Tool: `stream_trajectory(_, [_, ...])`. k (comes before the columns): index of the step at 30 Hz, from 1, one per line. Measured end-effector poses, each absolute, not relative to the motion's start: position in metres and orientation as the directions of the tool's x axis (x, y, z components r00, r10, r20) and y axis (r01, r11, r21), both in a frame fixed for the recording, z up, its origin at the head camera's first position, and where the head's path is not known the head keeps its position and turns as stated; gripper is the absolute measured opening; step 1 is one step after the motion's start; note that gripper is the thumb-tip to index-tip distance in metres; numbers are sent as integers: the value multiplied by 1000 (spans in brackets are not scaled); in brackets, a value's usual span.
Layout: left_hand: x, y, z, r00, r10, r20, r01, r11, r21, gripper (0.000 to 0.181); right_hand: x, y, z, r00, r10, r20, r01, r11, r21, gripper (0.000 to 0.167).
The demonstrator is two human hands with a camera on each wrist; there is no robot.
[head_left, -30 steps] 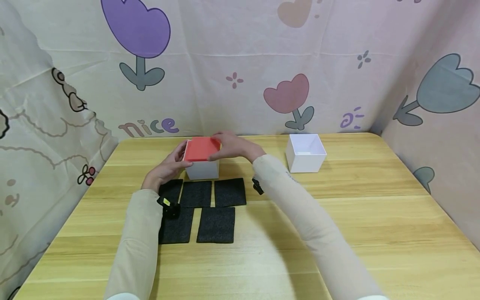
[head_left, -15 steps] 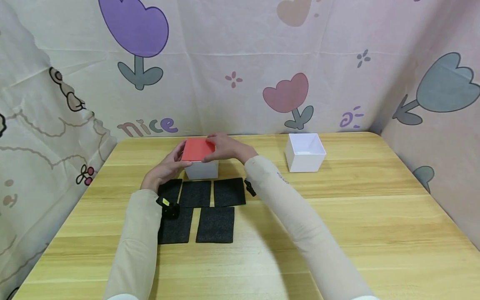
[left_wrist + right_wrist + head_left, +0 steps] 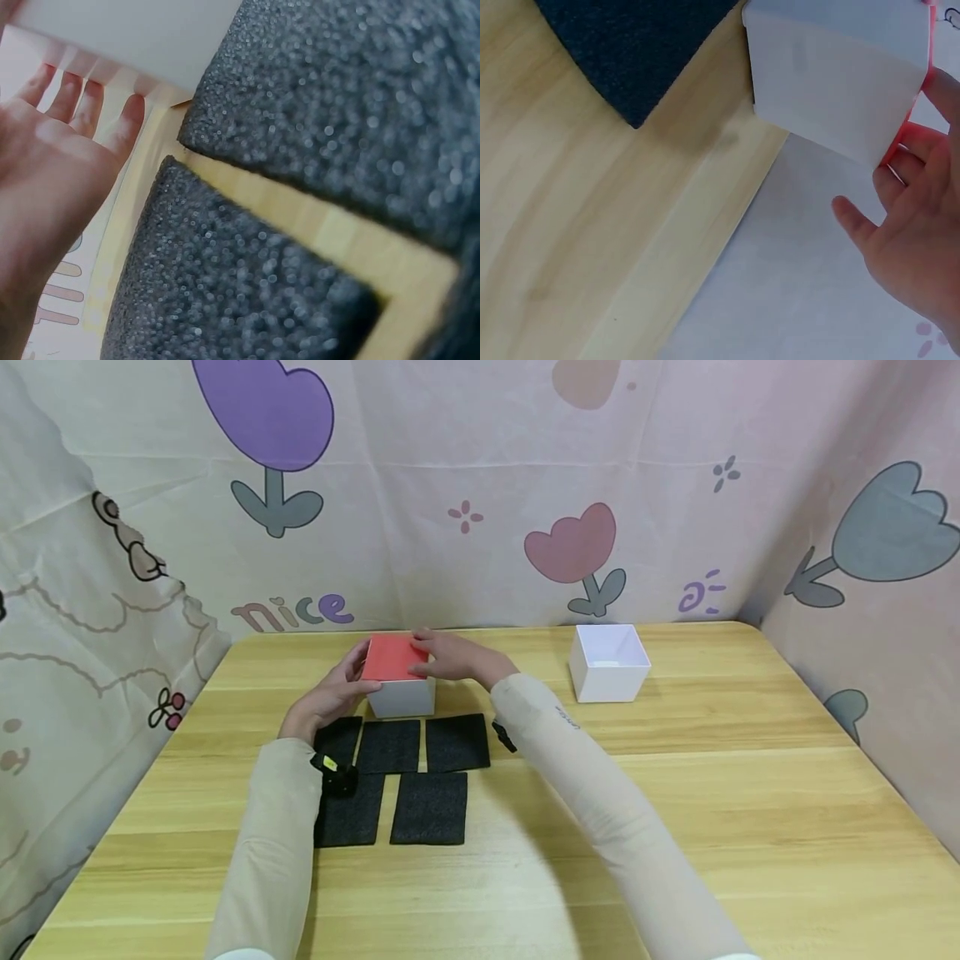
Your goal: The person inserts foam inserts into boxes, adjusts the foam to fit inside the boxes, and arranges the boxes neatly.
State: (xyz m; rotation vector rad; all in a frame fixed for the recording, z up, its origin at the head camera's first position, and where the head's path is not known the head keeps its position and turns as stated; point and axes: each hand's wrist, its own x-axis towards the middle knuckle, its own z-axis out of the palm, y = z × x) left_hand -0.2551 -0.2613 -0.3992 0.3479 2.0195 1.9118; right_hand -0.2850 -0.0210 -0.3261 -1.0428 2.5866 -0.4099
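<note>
Left hand holds the left side of a white, square-cornered box with a flat red top, thumb at its front upper edge, fingers along the left wall; right hand rests on the red top's right side, thumb and fingers apart; this box stands near the back edge of a pale wooden table, left of that edge's middle; just in front lie five black, felt-like squares, three behind two, the leftmost pair partly hidden by a black wrist camera; well apart to the right, a white, open-topped box stands near the back edge, towards the surface's back right corner; a pale printed cloth hangs behind.
</note>
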Motion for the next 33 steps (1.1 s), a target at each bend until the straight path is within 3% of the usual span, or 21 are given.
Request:
stream_trajectory(11, [-256,-263,-397,-916,391,-85,-67,61,996,86,-284,-32,-317,-688,-688,-231,-646,726,-238,63])
stream_trajectory(17, [-255,-264,-396,-914,398,-76,-56,61,997,87,-279,-37,-317,-711,-691,-133,-674,723,-152,57])
stream_trajectory(21, [-253,-265,-397,-912,404,-72,-56,51,997,87,-268,-46,-319,-631,-775,-31,-764,628,-149,48])
stream_trajectory(25, [-252,-265,-399,-910,411,-59,-41,54,998,85,-256,-56,-323,-549,-835,-50,-823,550,-141,56])
stream_trajectory(28, [-253,-264,-400,-904,424,-50,-31,52,998,85,-252,-59,-327,-533,-842,-82,-839,538,-76,60])
stream_trajectory(33, [-255,-263,-399,-900,433,-46,-36,31,999,86,-251,-58,-331,-531,-845,-62,-845,534,-34,52])
